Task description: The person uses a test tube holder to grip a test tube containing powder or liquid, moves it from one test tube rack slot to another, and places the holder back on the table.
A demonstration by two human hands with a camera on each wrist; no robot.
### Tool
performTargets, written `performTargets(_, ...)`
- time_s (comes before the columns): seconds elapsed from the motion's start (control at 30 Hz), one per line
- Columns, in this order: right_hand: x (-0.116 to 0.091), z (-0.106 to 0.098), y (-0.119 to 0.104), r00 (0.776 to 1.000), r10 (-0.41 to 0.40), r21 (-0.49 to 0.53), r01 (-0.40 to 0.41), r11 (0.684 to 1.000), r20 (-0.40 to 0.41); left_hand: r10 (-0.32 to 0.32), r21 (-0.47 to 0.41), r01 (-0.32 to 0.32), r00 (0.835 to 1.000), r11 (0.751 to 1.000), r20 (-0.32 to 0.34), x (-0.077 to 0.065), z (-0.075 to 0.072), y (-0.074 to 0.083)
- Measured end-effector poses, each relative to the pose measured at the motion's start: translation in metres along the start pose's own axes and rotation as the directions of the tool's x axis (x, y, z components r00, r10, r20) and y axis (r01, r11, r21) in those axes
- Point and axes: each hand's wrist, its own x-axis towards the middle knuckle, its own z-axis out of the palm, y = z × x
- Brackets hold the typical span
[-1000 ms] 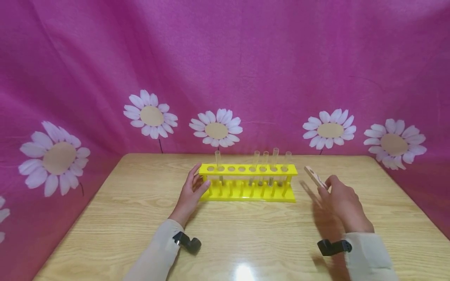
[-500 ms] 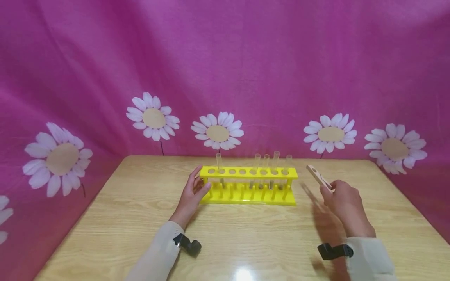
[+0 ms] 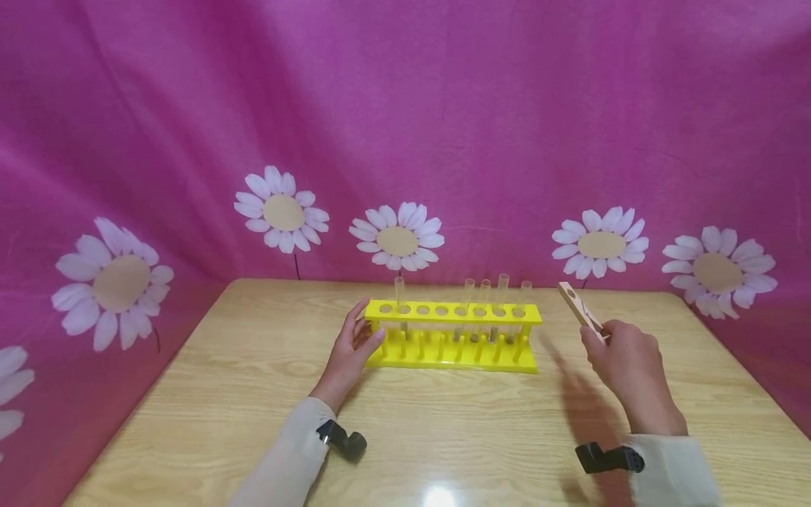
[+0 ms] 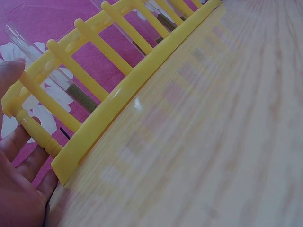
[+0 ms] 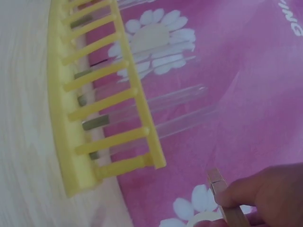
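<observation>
A yellow test tube rack stands on the table with several clear test tubes upright in its holes. One tube is near the left end; the others cluster towards the right. Dark greenish contents show at the tube bottoms. My left hand holds the rack's left end, thumb at the front and fingers round behind the end post. Right of the rack, my right hand pinches a wooden test tube clamp above the table, its tip pointing up and to the left, with nothing in it.
The pale wood-grain table carries the rack. A magenta curtain with white daisies hangs right behind the table's far edge and along both sides. A dark camera mount sits at each wrist.
The right hand has tipped the clamp more upright, and more of its side shows. The left hand keeps its hold on the rack. The whole view has shifted slightly.
</observation>
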Motion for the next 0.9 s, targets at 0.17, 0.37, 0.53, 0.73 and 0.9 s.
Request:
performTargets(0.17, -0.002, -0.008, -0.011, 0.996, -0.056, -0.012, 0.055, 0.998, -0.072, -0.004, -0.002, 0.004, 1.000, 1.000, 0.001, 0.002, 0.000, 0.004)
performTargets(0.37, -0.006, -0.012, -0.025, 0.995, -0.056, 0.007, 0.056, 0.998, -0.084, 0.002, -0.019, -0.002, 1.000, 1.000, 0.002, 0.003, -0.001, 0.003)
performTargets(0.53, -0.010, -0.012, -0.037, 0.991, -0.027, 0.005, 0.028, 1.000, -0.128, 0.009, -0.020, -0.009, 1.000, 1.000, 0.004, 0.003, -0.002, 0.003)
performTargets(0.73, -0.016, -0.010, -0.048, 0.993, -0.002, 0.020, 0.004, 1.000, -0.121, -0.003, 0.006, 0.003, 1.000, 1.000, 0.004, 0.003, 0.000, 0.003)
performTargets(0.9, -0.021, -0.004, -0.058, 0.995, -0.004, 0.031, 0.007, 0.999, -0.095, -0.011, 0.006, 0.011, 1.000, 1.000, -0.007, 0.008, -0.001, -0.012)
